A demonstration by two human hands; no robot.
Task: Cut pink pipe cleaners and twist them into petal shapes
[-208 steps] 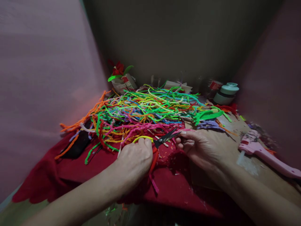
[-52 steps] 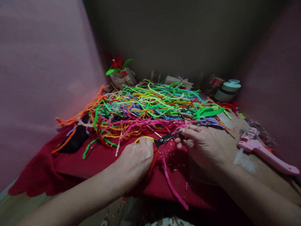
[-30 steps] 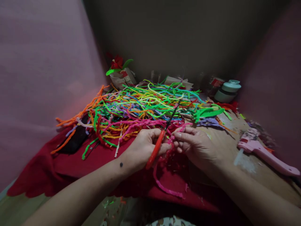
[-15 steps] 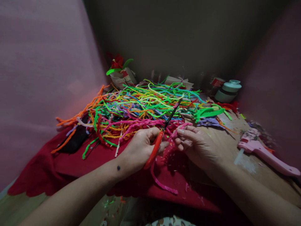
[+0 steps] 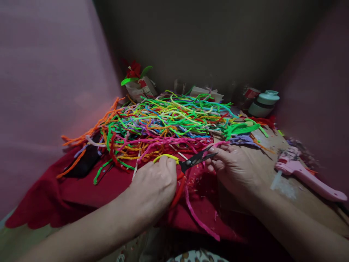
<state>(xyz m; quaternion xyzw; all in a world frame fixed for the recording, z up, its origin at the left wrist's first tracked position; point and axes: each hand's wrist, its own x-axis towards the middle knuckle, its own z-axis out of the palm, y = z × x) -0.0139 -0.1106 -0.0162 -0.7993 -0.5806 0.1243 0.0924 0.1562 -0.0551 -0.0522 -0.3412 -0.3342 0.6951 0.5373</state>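
My left hand (image 5: pixel 159 180) is closed round the handles of a pair of scissors (image 5: pixel 188 163), one handle yellow and one red. The dark blades are parted and point right, their tips at the fingers of my right hand (image 5: pixel 229 163). Between its thumb and fingers my right hand pinches a pink pipe cleaner (image 5: pixel 219 143). Another pink length (image 5: pixel 197 214) hangs below the scissors over the dark red cloth; whether it joins the pinched piece is hidden behind the blades and fingers.
Behind my hands lies a big heap of coloured pipe cleaners (image 5: pixel 169 120). At right, a pink glue gun (image 5: pixel 302 171) rests on cardboard (image 5: pixel 245 196). A pale green bottle (image 5: pixel 264 103) stands at the back right, and a red flower (image 5: pixel 134 70) at the back left. Red cloth (image 5: pixel 89 200) covers the table.
My left hand has turned the scissors from pointing up and away to pointing right, and their blades have opened beside my right fingers. The hanging pink length has shifted lower and right.
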